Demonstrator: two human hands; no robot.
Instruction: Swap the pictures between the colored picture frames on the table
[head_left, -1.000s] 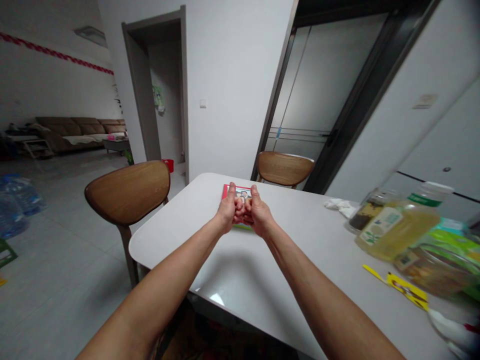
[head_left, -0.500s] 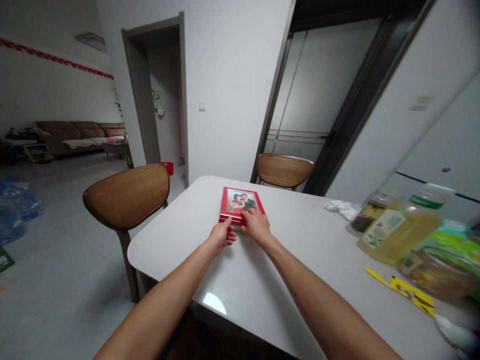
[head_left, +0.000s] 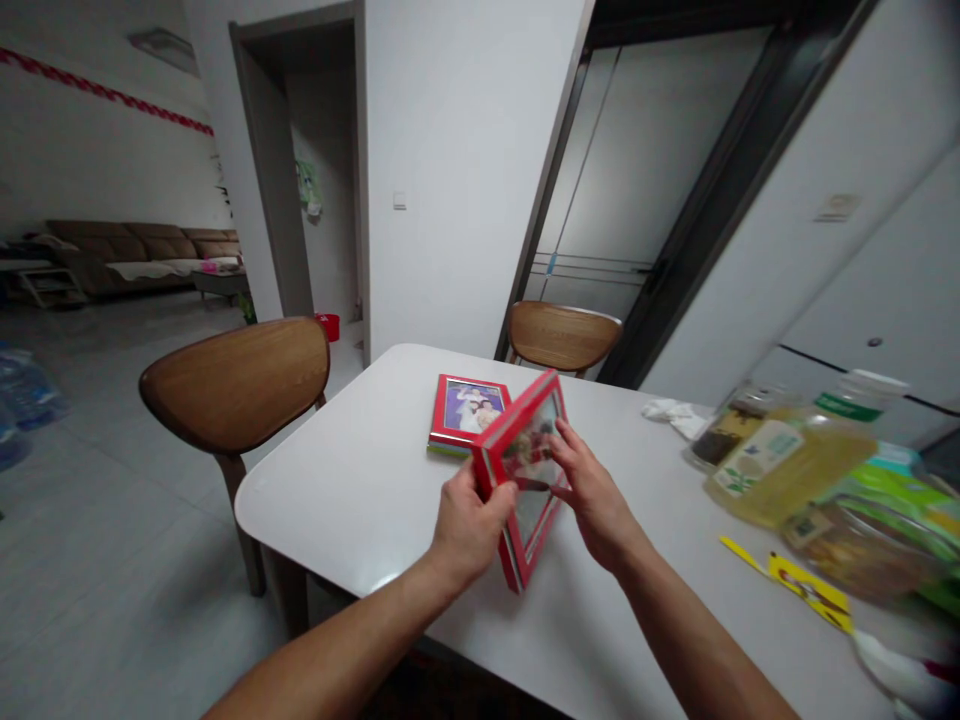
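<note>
A red picture frame [head_left: 531, 508] with a glassy front is raised and tilted above the table. My left hand [head_left: 472, 515] grips its left edge, thumb on the near side. Against the right part of its front rest the spread fingertips of my right hand [head_left: 592, 490]; they do not close round it. Behind it on the table lies a second red picture frame [head_left: 471, 408], showing a photo of a couple on a purple background. A green edge shows under that one, and the raised frame hides its right corner.
On the white table [head_left: 337, 480], the right side holds a jar [head_left: 735, 430], a bottle of yellow liquid [head_left: 795, 460], a clear food container [head_left: 862, 545], crumpled tissue [head_left: 675, 412] and a yellow strip [head_left: 810, 590]. Wooden chairs [head_left: 240, 385] stand at the left and far edges.
The top picture frame has come off the stack, moved nearer and to the right, and turned up on a slant. The frame below it now shows. Both hands have moved right with the lifted one.
</note>
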